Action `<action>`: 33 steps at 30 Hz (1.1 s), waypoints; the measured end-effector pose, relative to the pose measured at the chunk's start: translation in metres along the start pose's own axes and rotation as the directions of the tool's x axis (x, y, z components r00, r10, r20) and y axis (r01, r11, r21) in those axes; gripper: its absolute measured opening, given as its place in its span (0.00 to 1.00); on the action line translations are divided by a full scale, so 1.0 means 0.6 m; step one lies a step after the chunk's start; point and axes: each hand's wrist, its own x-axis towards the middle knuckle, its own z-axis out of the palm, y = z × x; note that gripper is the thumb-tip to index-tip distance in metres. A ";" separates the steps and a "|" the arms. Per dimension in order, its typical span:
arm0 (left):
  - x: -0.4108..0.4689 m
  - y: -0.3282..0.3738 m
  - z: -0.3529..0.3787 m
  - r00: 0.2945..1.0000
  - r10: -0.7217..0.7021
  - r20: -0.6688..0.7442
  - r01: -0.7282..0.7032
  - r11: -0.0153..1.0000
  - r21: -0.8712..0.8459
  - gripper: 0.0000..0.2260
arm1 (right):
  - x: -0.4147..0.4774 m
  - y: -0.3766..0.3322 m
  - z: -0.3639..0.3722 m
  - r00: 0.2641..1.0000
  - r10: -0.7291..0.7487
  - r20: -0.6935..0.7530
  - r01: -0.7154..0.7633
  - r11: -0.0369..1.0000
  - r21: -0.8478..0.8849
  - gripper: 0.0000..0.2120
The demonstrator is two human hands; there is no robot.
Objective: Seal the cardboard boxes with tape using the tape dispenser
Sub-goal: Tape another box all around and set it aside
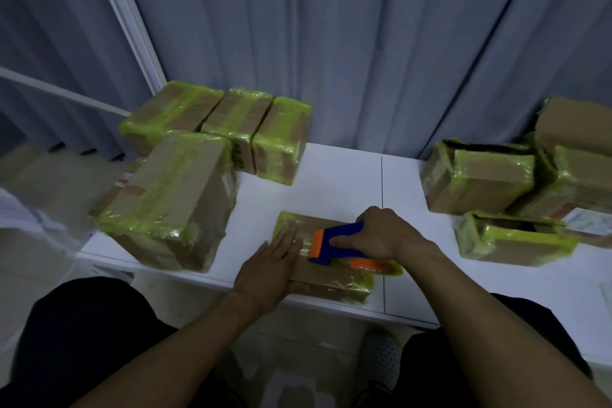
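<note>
1. Two hands work one box [326, 278] at the near edge of the table [347, 175]. The left hand [270, 270] lies flat on its top, fingers straight. The right hand [381, 235] is curled round the dispenser [334, 243], which rests on the box.
2. Pulling the dispenser hard toward the body could drag the box off that edge if the left hand's press slackens.
3. Left fingertips lie just beside the dispenser's front, so its cutter might nick them.
4. Tilting the dispenser could wrinkle the tape or lay it crooked.
</note>
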 end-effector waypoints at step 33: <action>-0.003 -0.073 -0.050 0.993 -0.093 0.068 0.081 0.983 0.164 0.43 | -0.003 -0.023 0.035 0.998 0.060 0.026 -0.060 0.998 0.008 0.26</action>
